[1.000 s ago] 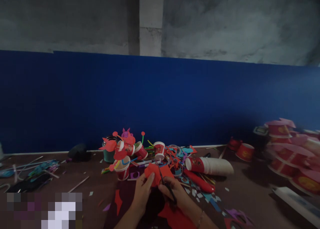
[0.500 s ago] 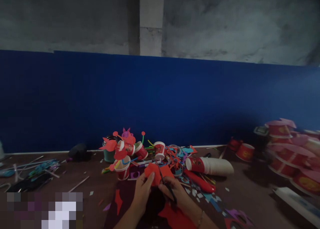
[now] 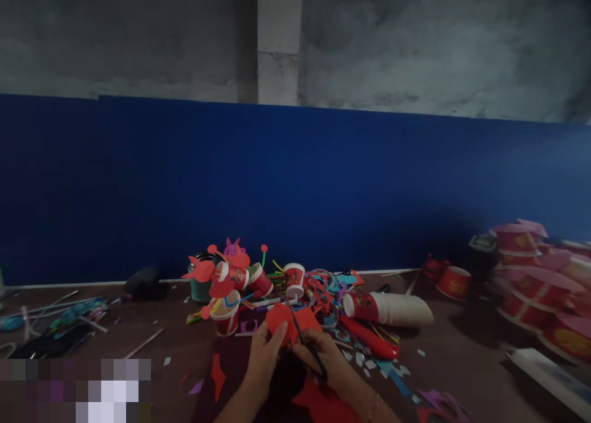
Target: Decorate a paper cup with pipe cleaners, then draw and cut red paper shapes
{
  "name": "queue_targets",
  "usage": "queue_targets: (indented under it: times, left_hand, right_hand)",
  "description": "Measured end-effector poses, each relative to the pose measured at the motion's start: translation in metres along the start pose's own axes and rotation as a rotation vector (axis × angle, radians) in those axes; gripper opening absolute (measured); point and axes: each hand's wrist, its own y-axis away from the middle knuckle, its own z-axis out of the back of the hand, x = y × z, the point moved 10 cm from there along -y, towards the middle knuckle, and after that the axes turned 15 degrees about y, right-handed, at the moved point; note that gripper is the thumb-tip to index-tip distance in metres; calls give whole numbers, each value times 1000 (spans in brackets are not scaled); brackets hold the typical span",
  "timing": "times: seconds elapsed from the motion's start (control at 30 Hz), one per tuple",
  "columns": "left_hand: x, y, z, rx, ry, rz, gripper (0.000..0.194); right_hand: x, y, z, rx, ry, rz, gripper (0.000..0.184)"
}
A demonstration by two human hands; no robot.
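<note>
Left hand (image 3: 261,356) pinching red paper (image 3: 277,322) above the tabletop (image 3: 441,374), right hand (image 3: 330,356) gripping scissors (image 3: 318,361) across it; cut looks partway, rounded edge done, squarish section apparently left to trim.

ahead of the flat red paper piece (image 3: 279,320): red-and-white paper cups (image 3: 293,280) crowd the brown wooden-toned bench (image 3: 466,334), smooth blue panel (image 3: 295,183) behind | right: long nested paper-cup stack (image 3: 404,309) obstructs | passage: between stack and oblong white box (image 3: 549,380) (one small pale scrap (image 3: 421,353) there)
</note>
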Motion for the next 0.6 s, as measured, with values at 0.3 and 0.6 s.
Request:
queue_targets:
  times: [0.3,0.6]
  left_hand:
    - [8,-3,-3,42,34,25,49]
    - [10,-4,-1,43,41,51,51]
  right_hand:
    - [-3,-1,-1,11,-27,28,40]
    - [-3,1,2,-9,20,-6,41]
